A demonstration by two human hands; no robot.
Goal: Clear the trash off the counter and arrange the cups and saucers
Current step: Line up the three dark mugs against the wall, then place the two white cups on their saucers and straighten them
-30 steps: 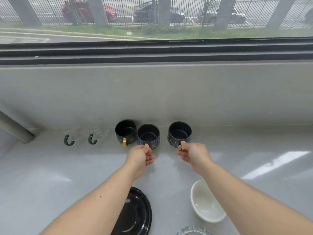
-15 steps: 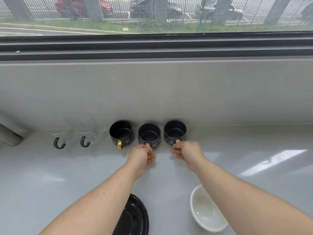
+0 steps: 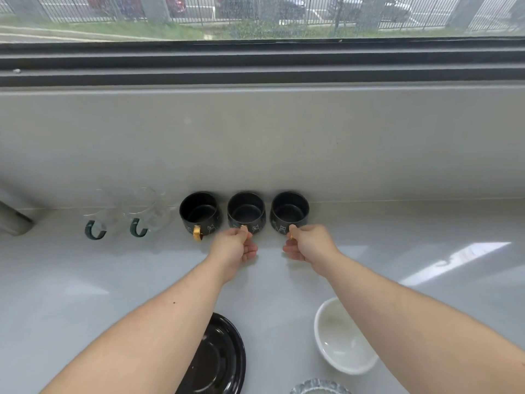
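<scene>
black cups (image 3: 246, 210) with gold handles and pale cat drawings, green-handled clear cups (image 3: 98, 214), black saucer (image 3: 218, 362)

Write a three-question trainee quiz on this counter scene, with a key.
1. How many black cups stand along the wall?
2. True or false: the right hand pinches the handle of the rightmost black cup.
3. The glass mugs have handles of which colour: A gold, B green, C white?

Key: 1. Three. 2. True; the left hand pinches the handle of the middle black cup. 3. B.
</scene>
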